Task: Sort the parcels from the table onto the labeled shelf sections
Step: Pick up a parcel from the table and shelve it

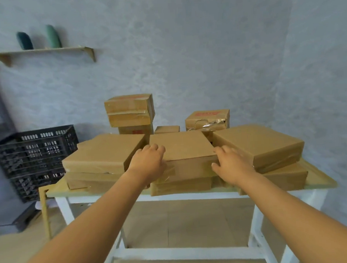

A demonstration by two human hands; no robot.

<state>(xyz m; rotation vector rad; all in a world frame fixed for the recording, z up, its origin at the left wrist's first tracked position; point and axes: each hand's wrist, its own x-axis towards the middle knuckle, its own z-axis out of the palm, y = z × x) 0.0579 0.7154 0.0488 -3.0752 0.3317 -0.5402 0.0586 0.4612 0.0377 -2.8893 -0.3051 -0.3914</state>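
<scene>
Several brown cardboard parcels lie stacked on a white-legged table (320, 181). A flat square parcel (181, 146) sits on top of the middle stack. My left hand (148, 161) grips its near left corner, fingers curled over the top edge. My right hand (230, 164) presses on its near right corner, thumb on the front face. Flat parcels lie to the left (101, 153) and right (255, 143). Smaller boxes with red labels stand behind, a stack at the back left (130, 109) and one at the back right (207, 119). The labeled shelf is out of view.
Black plastic crates (35, 156) are stacked on the floor left of the table. A wooden wall shelf (43, 51) at the upper left carries two green objects. A grey wall stands close behind the table. Tiled floor shows under the table.
</scene>
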